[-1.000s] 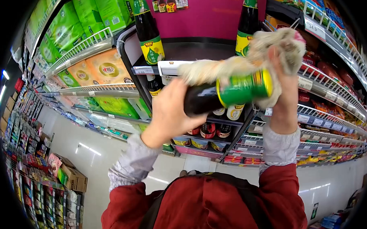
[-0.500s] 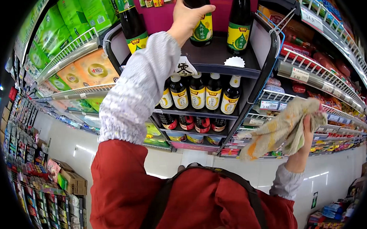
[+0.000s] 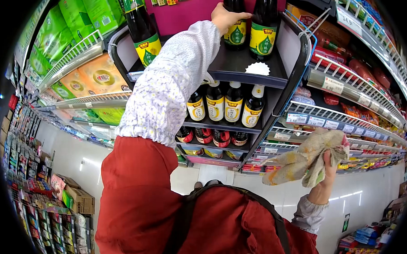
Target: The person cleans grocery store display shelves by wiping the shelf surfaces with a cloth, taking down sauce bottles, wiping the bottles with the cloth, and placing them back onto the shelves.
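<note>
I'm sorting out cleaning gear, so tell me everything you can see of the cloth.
The cloth is pale beige, with yellow-orange patches, some green, and a pink bit near its right edge. It looks like soft, worn fabric. Crumpled and folded, it is bunched in the right hand, with a loose end sticking out to the left. It is held up in front of the right-hand shelves; whether it is damp cannot be told.
</note>
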A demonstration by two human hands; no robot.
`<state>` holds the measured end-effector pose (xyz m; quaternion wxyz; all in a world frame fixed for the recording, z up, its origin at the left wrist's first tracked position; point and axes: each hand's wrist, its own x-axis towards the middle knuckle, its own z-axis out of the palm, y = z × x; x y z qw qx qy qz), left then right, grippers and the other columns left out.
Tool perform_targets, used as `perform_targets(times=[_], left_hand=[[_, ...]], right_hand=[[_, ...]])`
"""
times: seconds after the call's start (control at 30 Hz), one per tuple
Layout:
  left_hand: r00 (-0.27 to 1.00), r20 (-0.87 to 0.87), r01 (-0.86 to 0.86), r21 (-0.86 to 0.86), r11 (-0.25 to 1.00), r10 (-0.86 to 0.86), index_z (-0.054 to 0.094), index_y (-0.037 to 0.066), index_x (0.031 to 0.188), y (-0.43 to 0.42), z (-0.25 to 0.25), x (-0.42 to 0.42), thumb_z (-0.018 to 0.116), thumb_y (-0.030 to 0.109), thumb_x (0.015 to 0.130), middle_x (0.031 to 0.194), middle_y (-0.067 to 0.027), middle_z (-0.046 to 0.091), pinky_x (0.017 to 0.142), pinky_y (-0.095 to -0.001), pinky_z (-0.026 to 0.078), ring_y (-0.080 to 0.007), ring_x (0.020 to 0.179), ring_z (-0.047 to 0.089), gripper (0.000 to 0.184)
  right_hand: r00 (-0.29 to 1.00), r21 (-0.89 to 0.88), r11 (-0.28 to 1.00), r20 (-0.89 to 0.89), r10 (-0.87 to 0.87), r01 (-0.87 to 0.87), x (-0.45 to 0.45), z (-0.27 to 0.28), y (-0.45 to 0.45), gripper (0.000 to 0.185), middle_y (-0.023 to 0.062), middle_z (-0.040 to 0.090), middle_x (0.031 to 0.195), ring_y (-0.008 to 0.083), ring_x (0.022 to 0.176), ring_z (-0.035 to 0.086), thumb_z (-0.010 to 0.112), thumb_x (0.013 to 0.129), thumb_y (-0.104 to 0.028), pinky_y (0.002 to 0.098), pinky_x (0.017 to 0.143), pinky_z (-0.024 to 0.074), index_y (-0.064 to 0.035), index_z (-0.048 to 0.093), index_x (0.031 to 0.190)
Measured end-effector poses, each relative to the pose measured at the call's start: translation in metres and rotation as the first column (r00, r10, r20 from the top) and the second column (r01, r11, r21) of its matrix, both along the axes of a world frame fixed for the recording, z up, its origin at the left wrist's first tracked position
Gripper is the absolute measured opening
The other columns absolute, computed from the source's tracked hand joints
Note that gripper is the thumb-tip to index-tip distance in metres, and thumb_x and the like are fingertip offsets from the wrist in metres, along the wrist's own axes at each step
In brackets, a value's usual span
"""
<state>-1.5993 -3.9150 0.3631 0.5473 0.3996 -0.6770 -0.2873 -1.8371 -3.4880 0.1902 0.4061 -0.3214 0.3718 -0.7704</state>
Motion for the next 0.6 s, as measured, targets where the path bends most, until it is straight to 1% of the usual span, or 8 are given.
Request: perform_targets(times=[0.17, 0.23, 0.3, 0.37, 0.43, 0.47, 0.53, 0.6], left_hand=[[0.994, 0.114, 0.007, -0.001, 1.0, -0.007, 0.044, -0.012, 0.118, -0.005, 0.002, 0.003, 0.09, 0.038, 0.055, 0.112, -0.0239, 0.058, 0.084, -0.0363, 0.054, -0.0307, 0.101, 0.062, 0.093], [0.991, 0.136, -0.014, 0.127, 0.992, -0.003, 0.056, -0.007, 0.111, 0.007, 0.007, 0.005, 0.086, 0.029, 0.066, 0.103, -0.0182, 0.065, 0.088, -0.043, 0.05, -0.0291, 0.103, 0.062, 0.065], [0.979, 0.189, 0.031, 0.245, 0.969, -0.079, 0.054, -0.008, 0.116, 0.018, 0.02, 0.016, 0.083, 0.033, 0.068, 0.108, -0.0189, 0.063, 0.091, -0.0426, 0.046, -0.03, 0.103, 0.061, 0.07], [0.937, 0.345, -0.106, 0.125, 0.986, 0.057, 0.054, -0.009, 0.118, 0.065, 0.037, 0.036, 0.081, 0.032, 0.07, 0.112, -0.019, 0.062, 0.091, -0.0392, 0.047, -0.0288, 0.102, 0.061, 0.069], [0.949, 0.278, -0.058, -0.31, 0.949, 0.149, 0.056, -0.005, 0.116, 0.097, 0.04, 0.077, 0.08, 0.032, 0.072, 0.105, -0.015, 0.063, 0.084, -0.0309, 0.05, -0.0218, 0.093, 0.062, 0.062], [0.959, 0.188, -0.091, -0.497, 0.863, 0.21, 0.058, -0.002, 0.109, 0.129, 0.045, 0.1, 0.08, 0.029, 0.072, 0.097, -0.0111, 0.063, 0.078, -0.0281, 0.05, -0.0184, 0.087, 0.062, 0.054], [0.894, -0.108, -0.334, -0.808, 0.485, 0.435, 0.057, -0.001, 0.098, 0.151, 0.04, 0.149, 0.082, 0.018, 0.069, 0.088, -0.0062, 0.06, 0.073, -0.0268, 0.048, -0.0156, 0.079, 0.058, 0.042], [0.769, -0.198, -0.511, -0.761, 0.399, 0.608, 0.053, -0.001, 0.104, 0.161, 0.022, 0.189, 0.083, 0.018, 0.068, 0.087, -0.0069, 0.054, 0.07, -0.0278, 0.046, -0.0161, 0.076, 0.051, 0.051]], right_hand=[[0.99, 0.019, 0.989, -0.015, 0.144, -0.143, 0.029, 0.01, -0.023, 0.059, 0.0112, 0.055, 0.12, 0.025, 0.106, 0.057, 0.071, 0.083, -0.02, 0.0378, 0.09, 0.0498, -0.0021, 0.041, 0.131], [0.984, 0.066, 0.984, -0.055, 0.169, -0.165, 0.044, 0.023, -0.03, 0.06, 0.0103, 0.054, 0.121, 0.0243, 0.108, 0.057, 0.072, 0.083, -0.018, 0.0367, 0.091, 0.049, -0.0021, 0.041, 0.132], [0.99, 0.098, 0.988, -0.06, 0.128, -0.122, 0.06, 0.033, -0.039, 0.042, 0.0015, 0.057, 0.095, 0.0145, 0.086, 0.057, 0.077, 0.076, -0.01, 0.0309, 0.078, 0.0496, -0.0043, 0.055, 0.111], [0.981, 0.08, 0.982, -0.08, 0.179, -0.173, 0.057, 0.026, -0.049, 0.052, 0.0046, 0.058, 0.104, 0.0173, 0.093, 0.058, 0.077, 0.075, -0.011, 0.0329, 0.083, 0.0498, -0.0033, 0.051, 0.119], [0.978, 0.062, 0.98, -0.077, 0.195, -0.191, 0.062, 0.03, -0.059, 0.064, 0.0087, 0.057, 0.114, 0.0218, 0.104, 0.058, 0.078, 0.074, -0.012, 0.036, 0.09, 0.0484, -0.0029, 0.045, 0.128], [0.967, -0.007, 0.969, -0.07, 0.247, -0.248, 0.06, 0.025, -0.066, 0.072, 0.0122, 0.054, 0.124, 0.0262, 0.113, 0.055, 0.078, 0.075, -0.014, 0.0394, 0.096, 0.0458, -0.0031, 0.039, 0.135], [0.954, -0.014, 0.955, -0.06, 0.295, -0.296, 0.061, 0.027, -0.078, 0.07, 0.0121, 0.054, 0.124, 0.0265, 0.113, 0.055, 0.077, 0.076, -0.014, 0.0401, 0.097, 0.0457, -0.003, 0.04, 0.134], [0.933, 0.025, 0.934, -0.038, 0.357, -0.356, 0.066, 0.034, -0.088, 0.066, 0.0119, 0.054, 0.125, 0.0266, 0.114, 0.054, 0.075, 0.078, -0.014, 0.0411, 0.097, 0.0454, -0.0024, 0.041, 0.133]])
